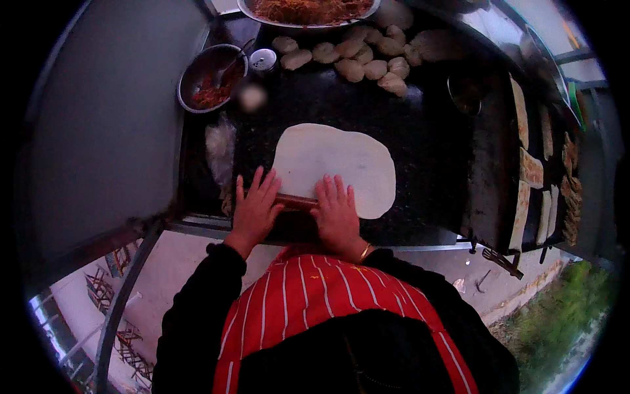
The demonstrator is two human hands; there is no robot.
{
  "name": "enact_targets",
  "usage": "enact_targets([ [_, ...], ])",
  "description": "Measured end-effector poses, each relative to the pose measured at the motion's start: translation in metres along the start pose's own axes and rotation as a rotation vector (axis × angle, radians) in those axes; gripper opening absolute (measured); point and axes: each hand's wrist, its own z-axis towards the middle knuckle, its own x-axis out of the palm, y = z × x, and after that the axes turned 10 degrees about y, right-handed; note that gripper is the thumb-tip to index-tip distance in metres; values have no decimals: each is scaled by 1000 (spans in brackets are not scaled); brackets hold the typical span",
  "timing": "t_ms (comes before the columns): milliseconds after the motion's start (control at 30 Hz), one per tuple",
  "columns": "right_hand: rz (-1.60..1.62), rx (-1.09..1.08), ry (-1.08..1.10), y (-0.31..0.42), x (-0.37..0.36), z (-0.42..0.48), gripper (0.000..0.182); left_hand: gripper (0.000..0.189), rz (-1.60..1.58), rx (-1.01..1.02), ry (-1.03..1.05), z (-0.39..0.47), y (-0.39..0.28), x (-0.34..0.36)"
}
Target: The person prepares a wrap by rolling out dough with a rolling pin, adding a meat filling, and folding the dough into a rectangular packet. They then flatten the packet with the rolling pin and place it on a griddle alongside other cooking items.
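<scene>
A thin, flat sheet of dough [339, 152] lies on the dark stone worktop [423, 197] in front of me. Across its near edge runs a wooden rolling pin [297, 202], visible only between my hands. My left hand [255, 209] rests palm down on the pin's left part, fingers spread and stretched forward. On the pin's right part lies my right hand [338, 214], also flat, its fingertips reaching over the dough. Both hands hide the ends of the pin. A bracelet circles my right wrist.
At the back are several dough pieces [350, 69] and a large pan of reddish filling [310, 22]. A metal bowl with a spoon [187, 93], a shaker [263, 60] and a plastic bag [220, 143] stand left. Right, a griddle [485, 182] bears several flatbreads [519, 212].
</scene>
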Motion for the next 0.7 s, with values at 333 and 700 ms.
enact_targets([
  [333, 268, 3, -124, -78, -40, -23, 19, 32, -227, 330, -64, 50, -38, 4],
  [700, -181, 29, -146, -76, -4, -81, 49, 42, -161, 310, 14, 15, -57, 41],
])
